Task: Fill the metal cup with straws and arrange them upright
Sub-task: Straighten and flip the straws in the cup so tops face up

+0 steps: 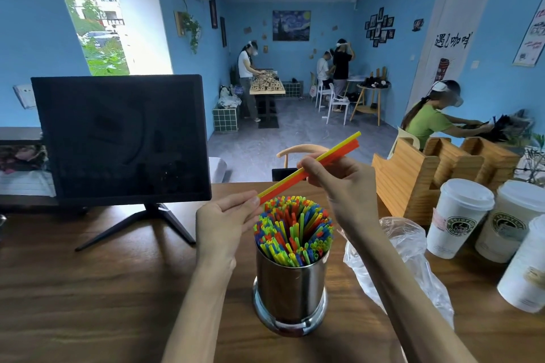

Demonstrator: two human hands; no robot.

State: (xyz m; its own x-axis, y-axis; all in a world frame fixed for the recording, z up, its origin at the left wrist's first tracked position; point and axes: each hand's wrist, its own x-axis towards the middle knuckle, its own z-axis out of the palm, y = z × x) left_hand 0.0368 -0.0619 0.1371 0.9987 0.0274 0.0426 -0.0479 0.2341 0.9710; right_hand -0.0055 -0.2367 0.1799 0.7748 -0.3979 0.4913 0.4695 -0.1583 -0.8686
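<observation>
Straws (309,169), one yellow and one orange, look light, thin and easily bent, held slanted above the nearly full metal cup (290,289). Left hand (221,224) pinches their lower tip and right hand (339,177) pinches mid-length; gripping near the middle should keep them straight.

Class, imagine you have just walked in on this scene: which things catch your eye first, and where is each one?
First, the metal cup at the table's near edge, packed with upright coloured straws. Just above it, the left hand and right hand pinch a yellow and an orange straw, held slanted. A dark monitor stands to the left.
</observation>
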